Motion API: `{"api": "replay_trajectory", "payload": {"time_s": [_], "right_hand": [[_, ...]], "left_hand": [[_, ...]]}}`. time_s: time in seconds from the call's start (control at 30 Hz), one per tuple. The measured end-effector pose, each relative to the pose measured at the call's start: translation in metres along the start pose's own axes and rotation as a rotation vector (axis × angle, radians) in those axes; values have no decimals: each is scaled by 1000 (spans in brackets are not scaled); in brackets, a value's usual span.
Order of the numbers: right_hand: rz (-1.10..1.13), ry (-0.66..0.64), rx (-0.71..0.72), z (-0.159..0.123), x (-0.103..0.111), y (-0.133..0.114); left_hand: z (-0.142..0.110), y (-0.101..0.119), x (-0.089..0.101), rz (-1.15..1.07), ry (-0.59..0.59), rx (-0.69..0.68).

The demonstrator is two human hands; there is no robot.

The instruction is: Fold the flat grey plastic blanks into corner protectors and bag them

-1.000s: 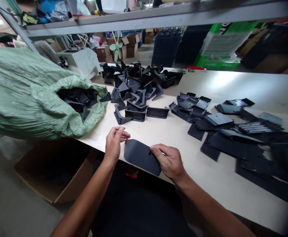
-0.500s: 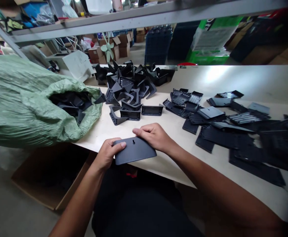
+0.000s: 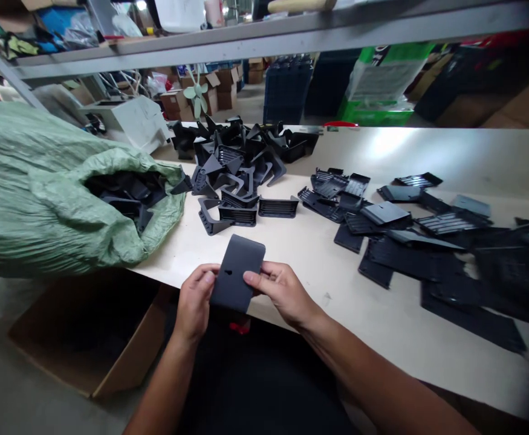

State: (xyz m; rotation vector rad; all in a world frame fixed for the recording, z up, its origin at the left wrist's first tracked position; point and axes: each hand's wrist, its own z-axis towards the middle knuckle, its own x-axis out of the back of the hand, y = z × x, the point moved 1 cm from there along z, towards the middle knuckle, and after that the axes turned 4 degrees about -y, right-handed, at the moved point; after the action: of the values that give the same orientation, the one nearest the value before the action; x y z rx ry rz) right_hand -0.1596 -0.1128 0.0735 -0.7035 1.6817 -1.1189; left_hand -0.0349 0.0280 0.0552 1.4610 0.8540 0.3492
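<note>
A flat dark plastic panel (image 3: 241, 266) with a small keyhole-shaped slot is held up over the table's front edge, its long side running away from me. My left hand (image 3: 195, 299) grips its left edge, thumb near the rim. On the other side my right hand (image 3: 285, 290) pinches the panel, with the thumb on its face and the fingers behind. Beyond it several black slatted brackets (image 3: 277, 207) stand on the table, in front of a heap of similar black parts (image 3: 232, 151).
Many flat black panels (image 3: 400, 254) lie scattered on the table (image 3: 318, 326) at right. A green woven sack (image 3: 64, 199) of black parts spills open at left, above a cardboard box (image 3: 105, 368) on the floor. A shelf (image 3: 264, 39) crosses overhead.
The panel has been turned from lying crosswise to pointing lengthwise away from me. My right hand has moved from its top edge down to its right side.
</note>
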Motion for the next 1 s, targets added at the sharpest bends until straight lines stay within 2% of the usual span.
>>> {"api": "replay_trajectory", "payload": {"time_s": [0.1, 0.17, 0.23, 0.3, 0.37, 0.43, 0.53, 0.77, 1.0], "right_hand": [[-331, -156, 12, -8, -2, -5], [-607, -251, 37, -12, -1, -7], [-735, -277, 49, -16, -1, -5], [-644, -266, 32, -18, -2, 1], [-476, -218, 55, -20, -6, 9], [-379, -130, 167, -22, -11, 17], [-314, -53, 320, -23, -20, 23], [-346, -105, 339, -22, -25, 18], [-324, -6, 361, -23, -43, 14]], "left_hand": [[8, 12, -3, -266, -77, 199], [13, 22, -8, -338, -159, 361], [16, 28, -15, -376, -201, 433], [15, 30, -23, -382, -183, 396], [11, 28, -32, -347, -116, 297], [6, 26, -39, -302, -41, 187], [-1, 27, -44, -262, 21, 107], [-5, 40, -46, -194, -28, -11], [-11, 36, -45, -150, -30, -69]]}}
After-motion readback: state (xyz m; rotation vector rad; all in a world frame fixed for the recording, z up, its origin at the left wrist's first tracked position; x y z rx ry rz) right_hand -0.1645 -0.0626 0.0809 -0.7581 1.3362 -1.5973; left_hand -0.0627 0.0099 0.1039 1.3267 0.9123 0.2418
